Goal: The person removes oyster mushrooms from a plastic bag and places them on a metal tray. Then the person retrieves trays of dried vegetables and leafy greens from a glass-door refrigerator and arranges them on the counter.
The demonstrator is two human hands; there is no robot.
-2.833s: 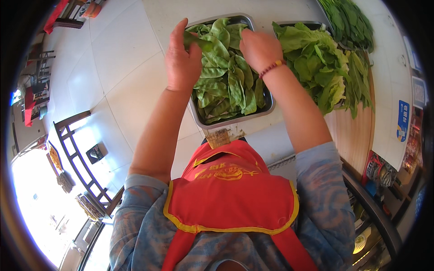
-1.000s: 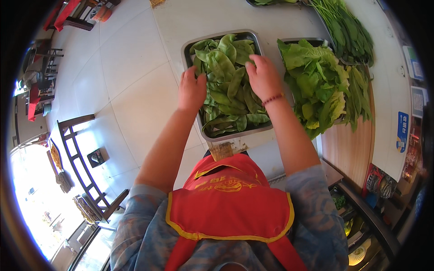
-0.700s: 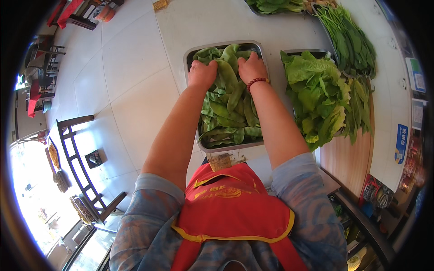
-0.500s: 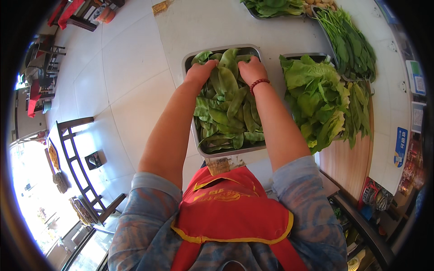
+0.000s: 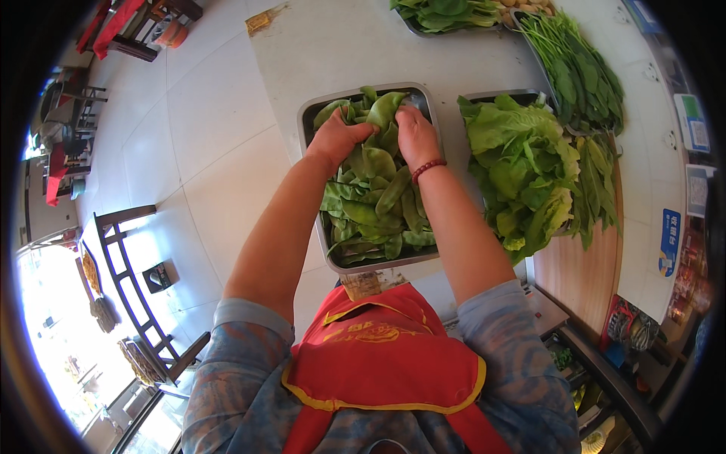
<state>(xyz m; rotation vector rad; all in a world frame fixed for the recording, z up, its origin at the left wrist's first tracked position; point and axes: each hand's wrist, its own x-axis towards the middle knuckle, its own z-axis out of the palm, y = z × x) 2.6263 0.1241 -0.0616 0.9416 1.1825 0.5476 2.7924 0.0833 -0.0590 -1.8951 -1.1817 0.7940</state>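
A metal tray [image 5: 378,265] full of broad, flat green bean pods [image 5: 374,216] lies in front of me. Both of my hands reach into its far half. My left hand [image 5: 338,139] has its fingers closed around bean pods, its thumb pointing inward. Curled at the far right of the pile, my right hand [image 5: 418,138] grips pods too; its fingertips are partly hidden behind the hand. Several pods [image 5: 384,110] bulge up between the two hands. A dark red bead bracelet [image 5: 429,169] circles my right wrist.
Right of the beans stands a tray heaped with leafy lettuce [image 5: 522,163]. Beyond are long-stemmed greens [image 5: 578,76], another tray of leafy greens [image 5: 454,13] and round tan items [image 5: 522,9]. A dark wooden chair [image 5: 136,287] stands on the floor at left.
My hands have drawn slightly nearer to me, the left also inward. Pods between them have bunched up, and some bare metal shows at the tray's far right corner.
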